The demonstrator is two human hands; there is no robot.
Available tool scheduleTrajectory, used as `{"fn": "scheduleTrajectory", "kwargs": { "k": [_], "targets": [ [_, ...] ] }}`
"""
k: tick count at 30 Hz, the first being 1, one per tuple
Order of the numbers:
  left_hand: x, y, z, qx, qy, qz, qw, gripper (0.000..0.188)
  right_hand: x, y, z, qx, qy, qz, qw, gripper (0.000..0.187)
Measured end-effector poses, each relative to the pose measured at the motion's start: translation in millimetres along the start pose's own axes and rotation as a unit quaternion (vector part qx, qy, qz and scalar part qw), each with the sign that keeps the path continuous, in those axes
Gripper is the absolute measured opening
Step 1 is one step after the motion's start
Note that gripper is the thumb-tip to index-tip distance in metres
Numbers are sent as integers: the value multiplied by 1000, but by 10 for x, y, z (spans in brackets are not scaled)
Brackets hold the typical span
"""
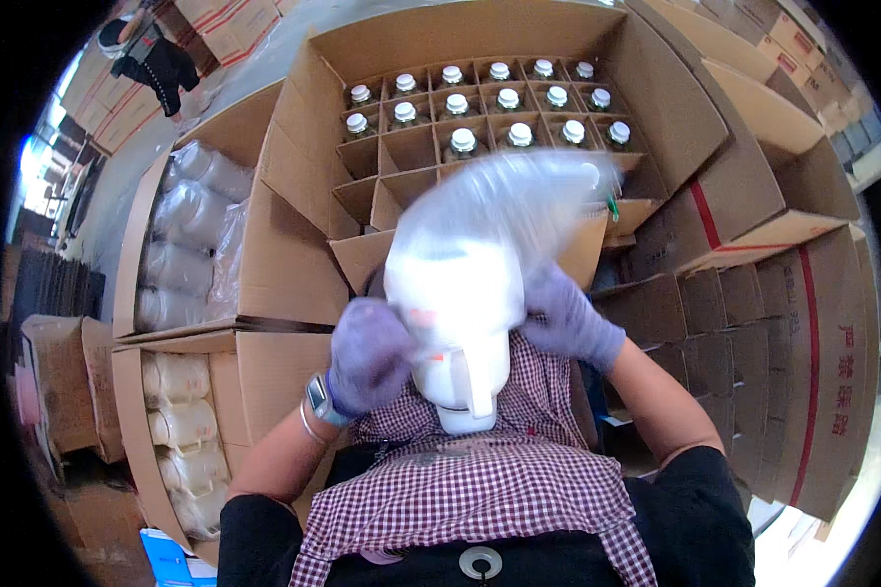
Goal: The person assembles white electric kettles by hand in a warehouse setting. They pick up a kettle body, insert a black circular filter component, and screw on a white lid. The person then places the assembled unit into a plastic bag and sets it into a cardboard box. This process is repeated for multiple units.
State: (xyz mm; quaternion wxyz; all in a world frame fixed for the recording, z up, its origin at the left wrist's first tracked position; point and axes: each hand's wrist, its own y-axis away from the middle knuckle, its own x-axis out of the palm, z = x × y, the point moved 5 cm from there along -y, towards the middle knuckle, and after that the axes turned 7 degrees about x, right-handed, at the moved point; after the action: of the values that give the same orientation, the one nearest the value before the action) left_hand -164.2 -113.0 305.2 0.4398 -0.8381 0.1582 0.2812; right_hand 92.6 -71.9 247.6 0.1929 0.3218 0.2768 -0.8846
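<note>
A white plastic jug (457,323) with a handle is held close in front of me, over my checked apron. A clear plastic bag (519,196) covers its upper part and looks blurred. My left hand (367,354), in a purple glove, grips the bag and jug on the left side. My right hand (565,315), also gloved in purple, grips them on the right side. Beyond the jug stands a large open cardboard box (303,147) with cardboard dividers, and several white-capped bottles (509,100) fill its far cells.
Two open cartons (264,264) at my left hold several bagged white jugs (181,210). Stacked cardboard boxes (803,323) rise on the right. Another person (147,54) stands far off at the upper left beside more cartons.
</note>
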Motion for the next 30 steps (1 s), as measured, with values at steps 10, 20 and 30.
{"fn": "scheduleTrajectory", "kwargs": {
  "k": [10,20,30],
  "targets": [
    [458,702,-375,-103,224,307,919,17,80,958,839,73,-17,12,997,48],
    [1279,-1113,-1243,-136,378,21,915,15,125,1575,809,264,-264,-233,898,105],
    [2269,-1157,-2717,374,162,235,882,40,-944,2723,623,242,-466,-414,744,61]
  ]
}}
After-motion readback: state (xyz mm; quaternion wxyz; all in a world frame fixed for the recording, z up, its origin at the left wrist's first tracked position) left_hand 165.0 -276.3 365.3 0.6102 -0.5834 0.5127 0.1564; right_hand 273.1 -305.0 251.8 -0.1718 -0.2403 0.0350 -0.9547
